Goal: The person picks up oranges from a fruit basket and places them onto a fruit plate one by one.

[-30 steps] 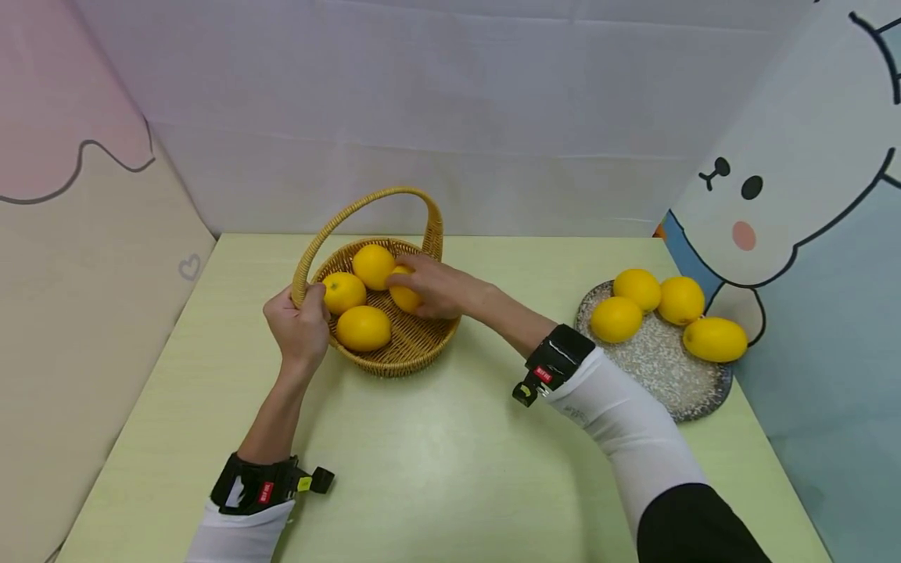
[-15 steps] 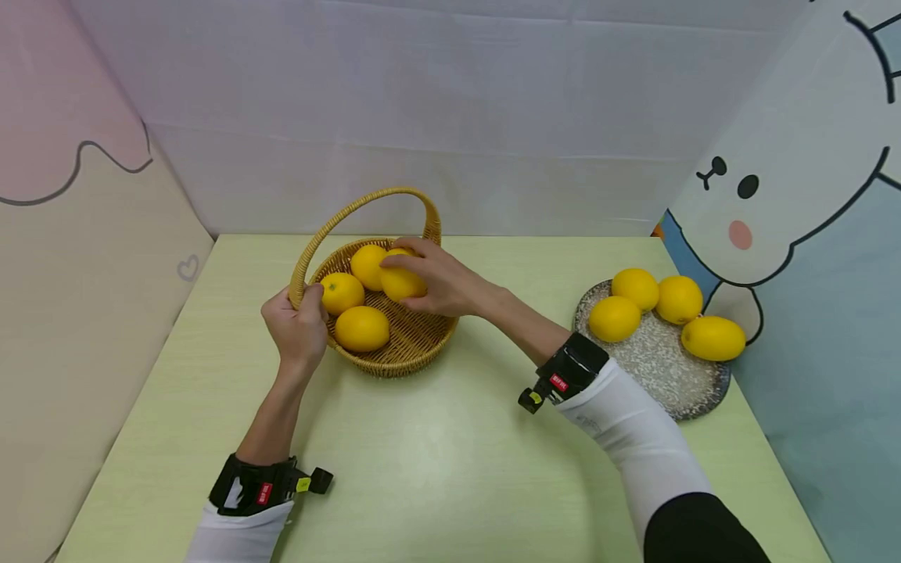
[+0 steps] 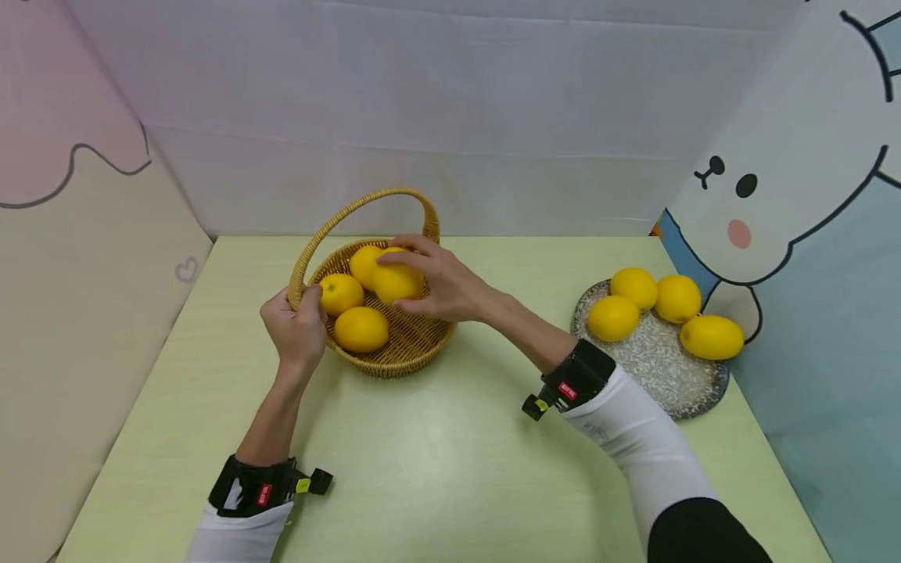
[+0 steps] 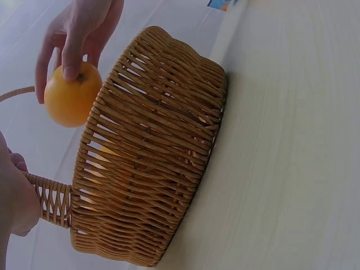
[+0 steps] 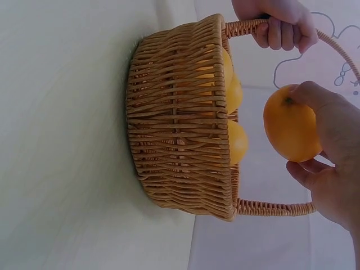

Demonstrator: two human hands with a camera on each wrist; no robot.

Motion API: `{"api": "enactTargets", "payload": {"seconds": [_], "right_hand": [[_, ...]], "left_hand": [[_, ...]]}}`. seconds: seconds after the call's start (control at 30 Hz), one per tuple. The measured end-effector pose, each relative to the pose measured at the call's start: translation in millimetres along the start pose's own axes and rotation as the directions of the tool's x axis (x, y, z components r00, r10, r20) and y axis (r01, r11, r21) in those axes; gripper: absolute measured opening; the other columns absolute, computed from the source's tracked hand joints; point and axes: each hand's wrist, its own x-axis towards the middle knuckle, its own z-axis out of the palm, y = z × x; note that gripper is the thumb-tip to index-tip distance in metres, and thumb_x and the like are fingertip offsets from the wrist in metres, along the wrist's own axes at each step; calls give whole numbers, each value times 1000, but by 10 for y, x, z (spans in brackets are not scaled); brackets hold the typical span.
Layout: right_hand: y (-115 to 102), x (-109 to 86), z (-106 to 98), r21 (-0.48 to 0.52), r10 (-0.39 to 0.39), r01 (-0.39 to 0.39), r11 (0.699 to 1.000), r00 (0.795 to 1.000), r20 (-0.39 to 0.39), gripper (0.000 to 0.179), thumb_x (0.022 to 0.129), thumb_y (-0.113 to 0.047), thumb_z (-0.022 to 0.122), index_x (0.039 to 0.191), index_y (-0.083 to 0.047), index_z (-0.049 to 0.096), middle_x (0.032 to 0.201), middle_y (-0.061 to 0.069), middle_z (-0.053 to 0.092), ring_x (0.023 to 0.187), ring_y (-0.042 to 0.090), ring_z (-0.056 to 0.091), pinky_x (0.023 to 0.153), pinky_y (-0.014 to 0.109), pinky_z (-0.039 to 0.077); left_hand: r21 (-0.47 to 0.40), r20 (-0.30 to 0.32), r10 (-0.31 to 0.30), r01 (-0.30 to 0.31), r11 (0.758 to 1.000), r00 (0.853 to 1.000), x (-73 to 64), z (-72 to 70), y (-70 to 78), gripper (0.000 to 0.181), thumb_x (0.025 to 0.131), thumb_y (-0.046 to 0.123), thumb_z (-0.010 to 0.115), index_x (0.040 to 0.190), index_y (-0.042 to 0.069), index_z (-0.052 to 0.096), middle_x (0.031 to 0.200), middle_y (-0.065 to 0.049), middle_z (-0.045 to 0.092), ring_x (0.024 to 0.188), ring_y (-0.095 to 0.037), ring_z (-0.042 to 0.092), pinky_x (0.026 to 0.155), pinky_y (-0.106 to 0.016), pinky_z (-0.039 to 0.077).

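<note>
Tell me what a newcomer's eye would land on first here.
Probably the bright yellow fruit that the right hand holds above the wicker basket, whose handle the left hand grips. Next come four more yellow fruits on the speckled plate at the right of the table, and the big cartoon face on the wall beside it.

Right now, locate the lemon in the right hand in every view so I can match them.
Head: lemon just left of centre, in the right hand.
Left wrist: lemon at upper left.
Right wrist: lemon on the right, about mid-height.
Shared landmark: the wicker basket, its handle gripped by the left hand.
</note>
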Motion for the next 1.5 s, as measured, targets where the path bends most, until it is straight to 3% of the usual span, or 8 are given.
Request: {"api": "enactTargets", "payload": {"seconds": [0.33, 0.6, 0.93, 1.1, 1.5], "right_hand": [[1, -90, -58, 7, 11, -10, 1000, 1000, -15, 60, 85, -28, 82, 138, -8, 63, 147, 16, 48, 133, 26, 46, 106, 41, 46], [68, -286, -163, 42, 18, -16, 999, 998, -67, 59, 83, -23, 84, 136, -6, 64, 144, 20, 50, 131, 24, 46, 101, 39, 50], [157, -669, -382, 33, 81, -76, 997, 984, -157, 60, 78, -19, 87, 134, -7, 66, 142, 16, 52, 130, 24, 49, 95, 43, 55], [209, -885, -492, 24, 100, -97, 995, 974, -203, 60, 75, -15, 89, 130, -6, 67, 137, 20, 55, 126, 26, 51, 92, 46, 56], [272, -1454, -795, -31, 171, -185, 982, 949, -264, 63, 72, -10, 90, 130, -1, 68, 138, 23, 55, 127, 29, 52, 95, 50, 52]], "left_hand": [[2, -1, 6, -6, 1000, 1000, 5, 1, -20, 38, 93, -10, 50, 56, -12, 41, 42, 12, 41, 33, 0, 31, 31, -10, 21], [1, 2, 0, 0, 1000, 1000, 7, 3, -34, 38, 94, -9, 50, 58, -14, 41, 43, 12, 40, 33, 0, 30, 31, -10, 21], [-12, 5, -11, 11, 1000, 1000, -2, -9, -43, 39, 94, -9, 50, 55, -4, 43, 42, 12, 41, 33, 0, 31, 31, -10, 21], [-9, 7, -7, 7, 1000, 1000, -2, -7, -36, 41, 94, -9, 50, 55, 2, 44, 43, 11, 41, 33, 0, 31, 31, -10, 21], [-3, -3, -3, 3, 1000, 1000, -11, -1, -12, 39, 94, -9, 50, 55, -7, 42, 42, 12, 40, 32, 1, 30, 31, -10, 20]]}}
